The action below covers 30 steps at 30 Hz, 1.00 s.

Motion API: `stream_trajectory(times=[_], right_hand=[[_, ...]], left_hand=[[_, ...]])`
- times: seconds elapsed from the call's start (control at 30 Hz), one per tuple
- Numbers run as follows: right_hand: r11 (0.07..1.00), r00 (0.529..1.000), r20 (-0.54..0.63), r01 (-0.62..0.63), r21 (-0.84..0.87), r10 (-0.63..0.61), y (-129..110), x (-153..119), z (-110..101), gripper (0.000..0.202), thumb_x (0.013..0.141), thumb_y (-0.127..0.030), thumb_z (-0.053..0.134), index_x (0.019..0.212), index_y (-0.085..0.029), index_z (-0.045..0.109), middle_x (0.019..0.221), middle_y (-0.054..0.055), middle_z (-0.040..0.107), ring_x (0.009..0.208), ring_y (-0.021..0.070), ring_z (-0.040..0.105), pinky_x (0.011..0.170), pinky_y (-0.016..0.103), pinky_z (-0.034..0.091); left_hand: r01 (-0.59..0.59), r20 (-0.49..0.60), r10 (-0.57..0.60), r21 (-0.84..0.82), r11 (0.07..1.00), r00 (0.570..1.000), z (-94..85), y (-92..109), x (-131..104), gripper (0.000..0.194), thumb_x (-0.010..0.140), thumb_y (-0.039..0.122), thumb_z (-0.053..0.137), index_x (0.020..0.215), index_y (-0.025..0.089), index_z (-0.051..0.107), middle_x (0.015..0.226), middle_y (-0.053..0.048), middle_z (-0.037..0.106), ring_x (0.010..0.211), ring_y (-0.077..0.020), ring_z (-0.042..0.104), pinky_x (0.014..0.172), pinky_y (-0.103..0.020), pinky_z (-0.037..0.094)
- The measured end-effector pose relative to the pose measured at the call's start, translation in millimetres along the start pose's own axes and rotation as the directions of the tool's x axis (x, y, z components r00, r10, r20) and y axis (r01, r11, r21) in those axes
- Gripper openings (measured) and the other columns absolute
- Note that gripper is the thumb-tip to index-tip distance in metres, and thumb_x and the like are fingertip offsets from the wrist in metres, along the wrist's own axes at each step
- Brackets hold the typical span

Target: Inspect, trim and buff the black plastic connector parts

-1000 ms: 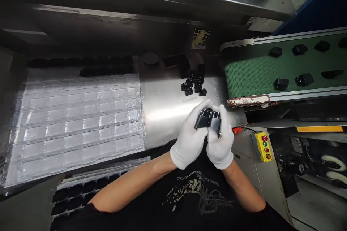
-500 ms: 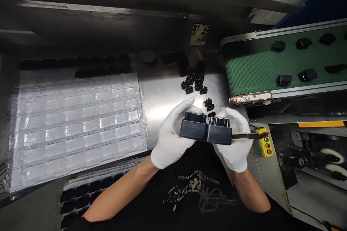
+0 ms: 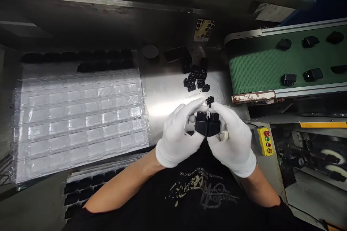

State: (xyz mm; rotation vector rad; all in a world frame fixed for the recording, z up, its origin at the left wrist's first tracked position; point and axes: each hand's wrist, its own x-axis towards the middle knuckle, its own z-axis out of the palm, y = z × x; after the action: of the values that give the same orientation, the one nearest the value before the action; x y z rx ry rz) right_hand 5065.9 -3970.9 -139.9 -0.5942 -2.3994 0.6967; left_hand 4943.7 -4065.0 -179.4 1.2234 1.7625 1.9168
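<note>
Both my hands wear white gloves and meet over the near edge of the metal bench. My left hand (image 3: 177, 137) is closed round a black plastic housing (image 3: 201, 127), gripping it between thumb and fingers. A second black plastic housing (image 3: 214, 127) is pinched in my right hand (image 3: 234, 142). The two housings stand side by side, touching or nearly so, with their narrower ends facing away from me. A small pale piece (image 3: 223, 136) shows by my right palm; I cannot tell what it is. Just beyond my fingertips lies a small black part (image 3: 210, 100).
Several small black parts (image 3: 200, 76) lie grouped on the metal bench (image 3: 158, 90). To the left sits a clear blister tray (image 3: 81, 115), black pieces along its far rows. A green conveyor belt (image 3: 252, 68) carries black housings at right, above a yellow button box (image 3: 265, 140).
My hands have drawn closer together, and the housings look narrower and more turned. The long dark strip that stuck out at my right hand is out of sight. My view has shifted slightly.
</note>
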Motion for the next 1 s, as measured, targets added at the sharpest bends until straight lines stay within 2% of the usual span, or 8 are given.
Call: stream_trajectory(times=[0.2, 0.27, 0.4, 0.5, 0.6, 0.73, 0.83, 1.0], right_hand=[[0.954, 0.979, 0.097, -0.197, 0.225, 0.180, 19.8, 4.2, 2.7, 0.048, 0.077, -0.012, 0.067, 0.123, -0.027, 0.073, 0.117, 0.004, 0.077, 0.110, 0.0254, 0.072, 0.095, 0.043, 0.063], [0.794, 0.909, 0.181, -0.417, 0.442, 0.376, 43.7, -1.4, 7.5, 0.042, 0.075, -0.014, 0.065, 0.114, -0.025, 0.075, 0.109, 0.003, 0.077, 0.083, 0.0188, 0.070, 0.074, 0.036, 0.063], [0.110, 0.651, 0.561, -0.697, 0.708, 0.512, 97.3, -31.4, 27.6, 0.028, 0.075, -0.033, 0.059, 0.097, -0.020, 0.070, 0.102, 0.007, 0.075, 0.049, 0.0082, 0.040, 0.038, 0.022, 0.027], [-0.183, 0.492, 0.717, -0.747, 0.639, 0.494, 116.0, -60.0, 43.0, 0.034, 0.080, -0.050, 0.059, 0.090, -0.019, 0.068, 0.090, 0.009, 0.072, 0.051, 0.0105, 0.039, 0.038, 0.021, 0.016], [-0.226, 0.415, 0.739, -0.771, 0.595, 0.530, 114.0, -77.4, 48.7, 0.029, 0.079, -0.043, 0.070, 0.095, -0.019, 0.071, 0.093, 0.007, 0.073, 0.051, 0.0085, 0.039, 0.040, 0.021, 0.013], [-0.172, 0.403, 0.757, -0.816, 0.552, 0.515, 105.6, -80.4, 43.0, 0.044, 0.081, -0.037, 0.077, 0.120, -0.019, 0.071, 0.104, 0.010, 0.074, 0.057, 0.0096, 0.049, 0.046, 0.022, 0.024], [-0.082, 0.407, 0.756, -0.853, 0.515, 0.513, 103.1, -82.0, 36.1, 0.051, 0.082, -0.041, 0.080, 0.126, -0.018, 0.067, 0.091, 0.006, 0.071, 0.057, 0.0102, 0.051, 0.049, 0.023, 0.029], [0.095, 0.359, 0.728, -0.921, 0.378, 0.584, 105.5, -101.6, 29.8, 0.052, 0.087, -0.044, 0.082, 0.129, -0.018, 0.066, 0.064, -0.008, 0.048, 0.047, 0.0052, 0.036, 0.046, 0.020, 0.017]], left_hand=[[0.324, 0.142, -0.307, -0.119, 0.939, 0.941, -9.0, -8.9, 10.1, 0.040, 0.075, 0.009, 0.074, 0.112, 0.024, 0.076, 0.107, -0.006, 0.076, 0.100, -0.0269, 0.070, 0.094, -0.045, 0.058], [0.605, 0.327, -0.521, -0.259, 0.753, 0.788, -15.9, -22.1, 11.3, 0.027, 0.072, 0.010, 0.070, 0.096, 0.022, 0.076, 0.088, -0.004, 0.071, 0.075, -0.0204, 0.066, 0.071, -0.036, 0.056], [0.913, 0.654, -0.644, -0.353, 0.205, 0.397, -28.0, -54.4, -2.3, 0.009, 0.078, 0.025, 0.068, 0.077, 0.017, 0.072, 0.066, -0.003, 0.062, 0.043, -0.0083, 0.039, 0.043, -0.026, 0.032], [0.953, 0.668, -0.681, -0.247, 0.178, 0.301, -31.4, -67.0, -19.2, 0.033, 0.090, 0.040, 0.066, 0.069, 0.015, 0.070, 0.059, -0.004, 0.059, 0.042, -0.0082, 0.039, 0.042, -0.025, 0.030], [0.940, 0.652, -0.676, -0.231, 0.253, 0.342, -32.1, -66.6, -29.0, 0.033, 0.086, 0.041, 0.075, 0.069, 0.016, 0.064, 0.066, -0.003, 0.062, 0.055, -0.0123, 0.052, 0.050, -0.026, 0.040], [0.852, 0.690, -0.573, -0.121, 0.509, 0.441, -33.7, -58.1, -29.3, 0.044, 0.059, 0.029, 0.097, 0.088, 0.018, 0.065, 0.078, 0.000, 0.066, 0.067, -0.0151, 0.058, 0.057, -0.027, 0.048], [0.756, 0.648, -0.541, -0.083, 0.650, 0.536, -34.7, -53.3, -28.1, 0.043, 0.060, 0.022, 0.092, 0.091, 0.019, 0.062, 0.083, 0.000, 0.065, 0.070, -0.0158, 0.059, 0.058, -0.029, 0.050], [0.753, 0.672, -0.485, -0.167, 0.637, 0.560, -38.0, -60.1, -30.4, 0.044, 0.066, 0.014, 0.080, 0.105, 0.021, 0.060, 0.082, 0.002, 0.063, 0.062, -0.0138, 0.057, 0.053, -0.027, 0.047]])
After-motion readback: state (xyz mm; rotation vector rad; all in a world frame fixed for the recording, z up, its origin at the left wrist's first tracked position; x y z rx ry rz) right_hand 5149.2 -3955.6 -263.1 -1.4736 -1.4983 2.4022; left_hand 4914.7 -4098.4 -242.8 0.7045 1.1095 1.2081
